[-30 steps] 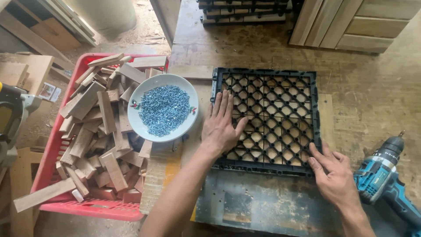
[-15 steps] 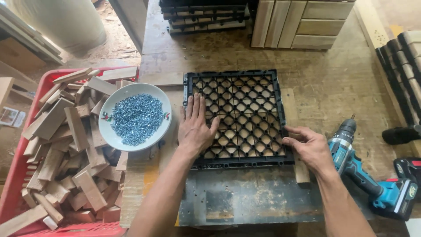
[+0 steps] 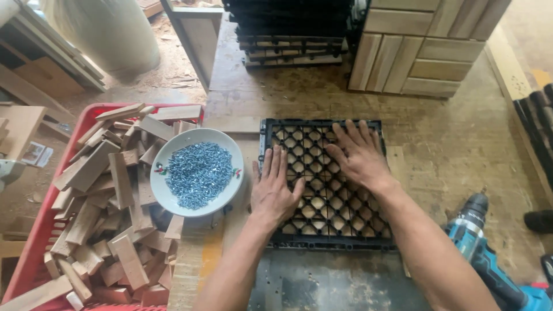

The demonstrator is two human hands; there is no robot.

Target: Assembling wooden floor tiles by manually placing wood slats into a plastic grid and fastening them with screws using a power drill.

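— Black plastic, that grid tile (image 3: 329,184): from the head camera it lies flat on the wooden workbench (image 3: 455,155), just right of the white bowl of screws (image 3: 197,173) that sits on the red crate of wood offcuts (image 3: 86,213).

— And the hands?

— Both lie flat on top of it, fingers spread, gripping nothing. The left hand (image 3: 275,187) presses the near-left part, the right hand (image 3: 360,155) the far-right part.

— How would it handle?

— Light and fairly stiff, I'd judge, though an open lattice may flex a little in the middle. Wooden slats seem to show through the cells, which would add weight. Best taken by two opposite edges, where the frame is thickest.

— Anything else close?

— A teal cordless drill (image 3: 489,265) lies well apart to the right; stacked tiles (image 3: 294,29) and slatted wooden panels (image 3: 426,46) stand at the far side.
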